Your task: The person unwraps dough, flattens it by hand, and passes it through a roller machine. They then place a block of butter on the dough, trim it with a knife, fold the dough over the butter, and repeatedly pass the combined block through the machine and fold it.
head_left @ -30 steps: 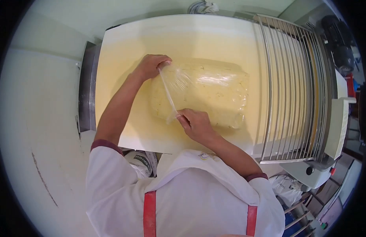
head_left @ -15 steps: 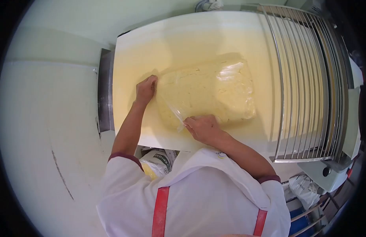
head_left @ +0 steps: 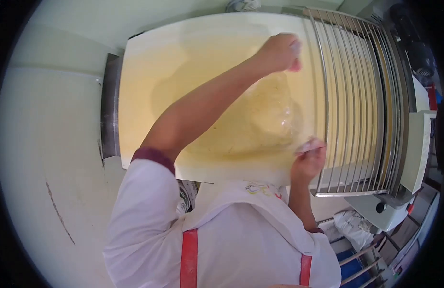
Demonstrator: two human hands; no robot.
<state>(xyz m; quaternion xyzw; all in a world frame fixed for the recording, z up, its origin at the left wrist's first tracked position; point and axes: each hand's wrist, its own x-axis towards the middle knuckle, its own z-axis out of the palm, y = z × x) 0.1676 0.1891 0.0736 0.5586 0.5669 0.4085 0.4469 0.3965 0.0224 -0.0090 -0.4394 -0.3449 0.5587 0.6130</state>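
Observation:
A flat slab of pale yellow dough [head_left: 267,113] lies on the worktable under clear plastic wrap [head_left: 285,123] that shines at its right side. My left hand [head_left: 281,52] is reached across to the slab's far right corner, raised above the table, its fingers closed on the wrap. Close to the near right corner, my right hand [head_left: 310,161] pinches another part of the wrap, palm side partly turned up. Motion blurs both sets of fingertips. My left forearm hides much of the slab's left and far side.
Under everything is a pale worktable [head_left: 155,62]. A metal wire rack [head_left: 349,110] stands along its right side, close to my right hand. A metal piece [head_left: 111,105] borders the left edge beside the wall. White bags [head_left: 354,228] are at the lower right.
Both hands have moved from the slab's left and near edges to its right side. My left arm now crosses over the dough. The view has shifted slightly.

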